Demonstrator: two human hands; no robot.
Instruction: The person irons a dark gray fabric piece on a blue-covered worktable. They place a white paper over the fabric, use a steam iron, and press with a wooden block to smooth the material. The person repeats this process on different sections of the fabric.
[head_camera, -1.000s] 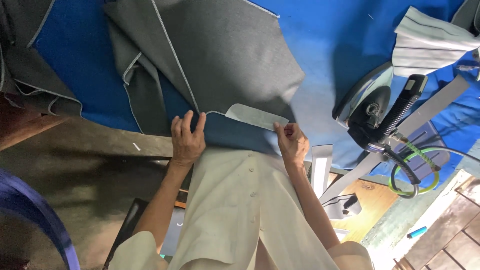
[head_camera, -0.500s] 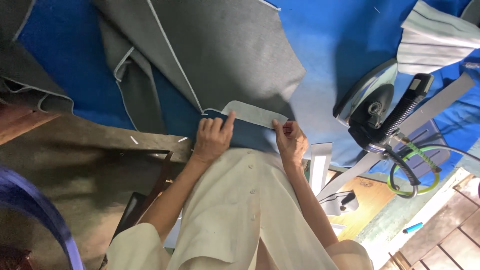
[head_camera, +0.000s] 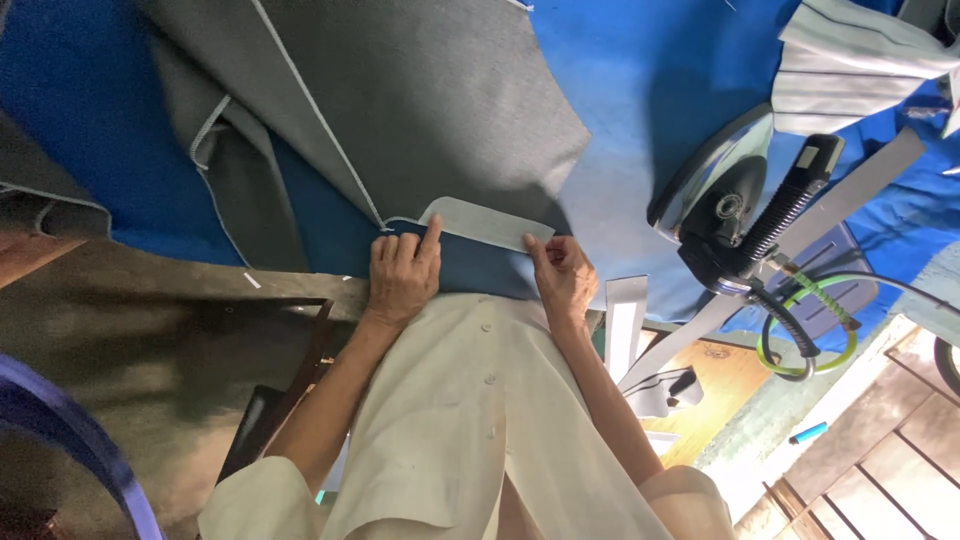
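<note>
Light grey strip (head_camera: 487, 223) lies flat on the blue counter (head_camera: 640, 90), at its near edge, touching the hem of the grey cloth (head_camera: 420, 100). Left hand (head_camera: 402, 272): fingers loosely curled, index finger extended and pressing the strip's left end; nothing gripped. Right hand (head_camera: 562, 275): fingertips pinching the strip's right end. Judged: strip is placed and being aligned against the cloth; pressing not begun, since the iron (head_camera: 735, 205) stands untouched well to the right. A second pale strip (head_camera: 625, 325) hangs off the counter edge beside the right hand.
</note>
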